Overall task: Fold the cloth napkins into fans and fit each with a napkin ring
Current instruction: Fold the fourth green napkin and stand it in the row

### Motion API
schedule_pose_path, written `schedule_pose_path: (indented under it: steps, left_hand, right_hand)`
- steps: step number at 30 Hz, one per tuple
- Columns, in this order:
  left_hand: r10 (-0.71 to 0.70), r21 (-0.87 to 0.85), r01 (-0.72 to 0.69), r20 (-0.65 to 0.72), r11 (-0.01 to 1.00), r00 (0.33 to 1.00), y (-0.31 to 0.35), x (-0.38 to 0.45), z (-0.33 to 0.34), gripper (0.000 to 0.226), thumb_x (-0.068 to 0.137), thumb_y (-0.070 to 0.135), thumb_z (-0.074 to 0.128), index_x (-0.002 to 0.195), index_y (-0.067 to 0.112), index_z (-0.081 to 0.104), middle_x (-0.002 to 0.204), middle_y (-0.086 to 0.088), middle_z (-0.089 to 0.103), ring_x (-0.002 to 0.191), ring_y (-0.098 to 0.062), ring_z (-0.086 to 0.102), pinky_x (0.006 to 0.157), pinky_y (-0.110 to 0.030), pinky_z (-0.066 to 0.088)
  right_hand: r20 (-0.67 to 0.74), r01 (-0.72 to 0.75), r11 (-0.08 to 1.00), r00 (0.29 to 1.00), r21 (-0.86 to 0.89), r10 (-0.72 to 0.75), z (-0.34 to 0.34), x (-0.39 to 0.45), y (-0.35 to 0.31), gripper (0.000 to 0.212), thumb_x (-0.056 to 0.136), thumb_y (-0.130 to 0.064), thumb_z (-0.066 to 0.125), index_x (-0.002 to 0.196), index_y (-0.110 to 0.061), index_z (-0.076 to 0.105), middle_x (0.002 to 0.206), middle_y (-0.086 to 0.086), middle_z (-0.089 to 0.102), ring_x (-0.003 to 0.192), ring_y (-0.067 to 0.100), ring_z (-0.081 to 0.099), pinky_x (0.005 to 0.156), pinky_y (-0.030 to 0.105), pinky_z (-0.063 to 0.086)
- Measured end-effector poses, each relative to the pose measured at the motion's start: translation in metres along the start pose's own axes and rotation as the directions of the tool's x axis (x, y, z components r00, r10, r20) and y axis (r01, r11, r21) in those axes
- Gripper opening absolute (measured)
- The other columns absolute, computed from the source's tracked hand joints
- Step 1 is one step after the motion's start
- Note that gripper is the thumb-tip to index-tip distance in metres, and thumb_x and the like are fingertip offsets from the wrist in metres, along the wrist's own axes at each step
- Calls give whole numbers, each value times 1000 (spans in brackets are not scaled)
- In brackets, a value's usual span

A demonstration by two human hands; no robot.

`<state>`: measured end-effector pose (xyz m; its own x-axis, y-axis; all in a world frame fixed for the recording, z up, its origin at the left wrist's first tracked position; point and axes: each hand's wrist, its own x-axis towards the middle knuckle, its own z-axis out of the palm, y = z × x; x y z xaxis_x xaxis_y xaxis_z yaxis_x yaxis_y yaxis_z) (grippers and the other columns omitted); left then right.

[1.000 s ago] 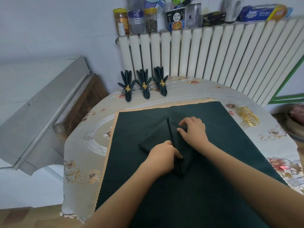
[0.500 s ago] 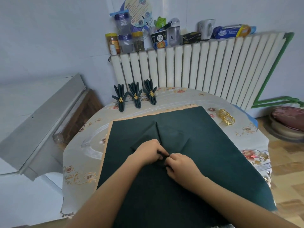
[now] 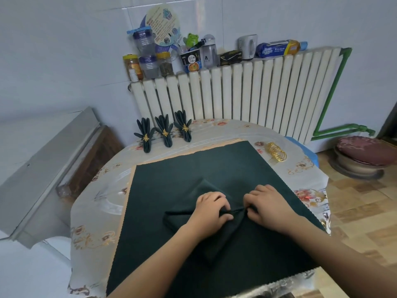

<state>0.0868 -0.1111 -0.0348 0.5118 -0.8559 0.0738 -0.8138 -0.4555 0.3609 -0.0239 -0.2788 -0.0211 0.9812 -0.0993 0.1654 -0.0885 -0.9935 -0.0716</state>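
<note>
Both your hands are down on the folded napkin (image 3: 217, 235), which lies mid-table on top of the big dark green cloth (image 3: 163, 186). Your left hand (image 3: 211, 214) has its grip closed on the fabric, fingers curled and thumb tucked under a raised pleat. Your right hand (image 3: 268, 208) pinches the same ridge just beside it, fingertips bunching the cloth; both grips tight, the two nearly touching. The napkin's point sticks out behind your left hand, and a long flap runs back toward you between your forearms.

At the far edge of the table (image 3: 92, 211), three finished fan napkins (image 3: 164, 131) stand in a row, each cinched with a gold ring. Off to the right, well apart from your hands, a stack of spare gold napkin rings (image 3: 277, 152) rests on the flowered tablecloth. Behind it all, a white radiator (image 3: 247, 93) with jars and boxes lined along its top.
</note>
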Motion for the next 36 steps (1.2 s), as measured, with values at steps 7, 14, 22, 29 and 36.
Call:
schedule_pose_path:
  steps: [7,14,22,29,36]
  left_hand:
    - [39,-43,-42,-65,998,997,-6,1,6,41,82,47,44,99,12,58,111,1,56,107,-18,50,95,-34,39]
    - [-30,159,55,-156,986,987,-44,-24,-3,52,77,63,37,103,24,61,127,-6,55,122,-29,48,106,-44,32]
    - [-121,44,126,-111,991,986,-74,-56,-5,72,81,62,14,134,30,49,150,13,33,143,-5,14,116,-24,13]
    - [-119,84,117,16,990,993,-91,-67,-10,90,74,75,-11,148,31,18,148,25,4,139,6,-5,112,-15,-10]
    - [27,231,-2,-104,973,994,-96,-62,-29,61,98,50,24,104,15,73,123,-2,64,120,-21,57,115,-38,22]
  right_hand:
    - [-15,-61,983,998,173,65,30,10,-32,54,94,-43,24,133,-17,52,137,-1,52,129,16,44,109,25,27]
    - [58,-79,992,996,99,73,48,7,-30,75,100,-47,2,116,-15,67,120,2,65,112,18,61,98,38,37]
    - [-49,69,997,997,45,-67,41,14,-45,38,80,-26,52,114,-20,68,121,-3,64,116,14,58,115,29,19]
    - [122,71,967,987,247,-103,47,6,-39,86,76,-71,-12,146,-37,23,152,-21,15,139,-6,1,109,11,-8]
    - [85,51,961,993,273,-77,49,3,-38,103,70,-72,-26,144,-31,32,151,-15,26,142,2,13,112,15,-2]
